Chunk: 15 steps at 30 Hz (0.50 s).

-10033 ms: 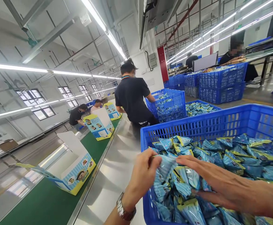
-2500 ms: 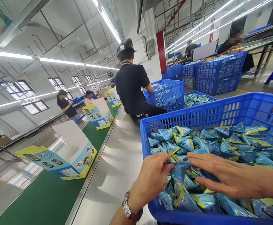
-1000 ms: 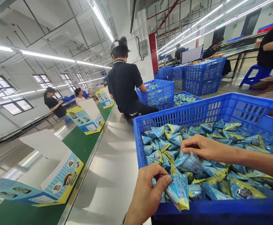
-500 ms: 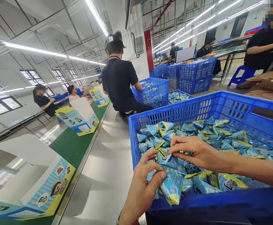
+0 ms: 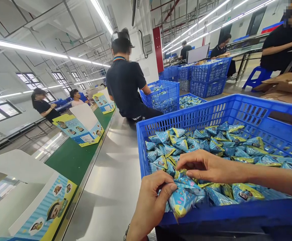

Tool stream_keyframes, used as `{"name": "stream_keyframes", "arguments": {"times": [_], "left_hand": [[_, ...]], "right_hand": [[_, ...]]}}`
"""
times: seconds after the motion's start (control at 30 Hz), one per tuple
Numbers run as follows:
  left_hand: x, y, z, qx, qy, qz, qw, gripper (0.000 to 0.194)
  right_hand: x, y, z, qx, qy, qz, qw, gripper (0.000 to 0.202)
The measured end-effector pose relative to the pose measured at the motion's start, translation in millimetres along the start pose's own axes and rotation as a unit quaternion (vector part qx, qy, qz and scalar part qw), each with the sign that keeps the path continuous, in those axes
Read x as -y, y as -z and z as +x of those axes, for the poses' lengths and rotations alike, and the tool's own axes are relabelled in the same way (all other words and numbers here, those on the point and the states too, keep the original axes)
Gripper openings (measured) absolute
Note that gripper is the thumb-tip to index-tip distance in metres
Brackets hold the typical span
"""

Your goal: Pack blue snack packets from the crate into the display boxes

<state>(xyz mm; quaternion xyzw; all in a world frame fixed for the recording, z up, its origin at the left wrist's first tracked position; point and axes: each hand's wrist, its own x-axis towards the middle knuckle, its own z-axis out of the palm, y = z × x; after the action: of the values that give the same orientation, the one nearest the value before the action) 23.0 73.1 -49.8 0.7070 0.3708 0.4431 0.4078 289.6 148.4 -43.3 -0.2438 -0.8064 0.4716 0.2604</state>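
Observation:
Over the near left corner of a blue plastic crate (image 5: pixel 226 216), both my hands are on small blue-and-yellow pyramid-shaped packets. My left hand (image 5: pixel 152 199) pinches a packet (image 5: pixel 182 201) between thumb and curled fingers, its yellow tip pointing down at the crate's rim. Just across from it, my right hand (image 5: pixel 209 167) has its fingers closed on the top of a packet close against the first. The fingers partly hide where one packet ends and the other begins. Many similar packets (image 5: pixel 221 142) fill the crate beneath.
On the left, open printed cartons (image 5: pixel 85 130) stand on a green conveyor belt (image 5: pixel 72 154) beside a metal ledge (image 5: pixel 113 160). Ahead, a co-worker (image 5: pixel 125 83) in a dark shirt sits by another blue crate (image 5: pixel 164 95). Stacked crates (image 5: pixel 208 77) stand farther back.
My right hand has lowered slightly and shifted left, and my left fingers have curled in more. The packets between them have tilted. The whole view has shifted a little.

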Motion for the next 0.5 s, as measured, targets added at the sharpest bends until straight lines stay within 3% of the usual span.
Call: {"name": "stream_keyframes", "arguments": {"times": [0.07,0.17,0.33,0.5], "left_hand": [[0.3,1.1,0.8,-0.032,0.027,-0.016,0.999,0.028],[-2.3,2.2,1.6,-0.052,0.049,-0.038,0.997,0.033],[-8.6,3.0,0.7,0.017,0.044,-0.073,0.996,0.036],[-6.7,5.7,-1.0,-0.046,0.062,-0.098,0.992,0.038]], "right_hand": [[6.8,-1.2,-2.4,0.025,-0.039,0.062,0.997,0.048],[16.0,-3.0,-5.5,0.051,-0.037,0.030,0.998,0.069],[20.7,-4.3,-4.8,0.057,0.000,-0.044,0.997,0.051],[13.4,2.8,-3.5,0.027,-0.073,0.077,0.994,0.061]]}}
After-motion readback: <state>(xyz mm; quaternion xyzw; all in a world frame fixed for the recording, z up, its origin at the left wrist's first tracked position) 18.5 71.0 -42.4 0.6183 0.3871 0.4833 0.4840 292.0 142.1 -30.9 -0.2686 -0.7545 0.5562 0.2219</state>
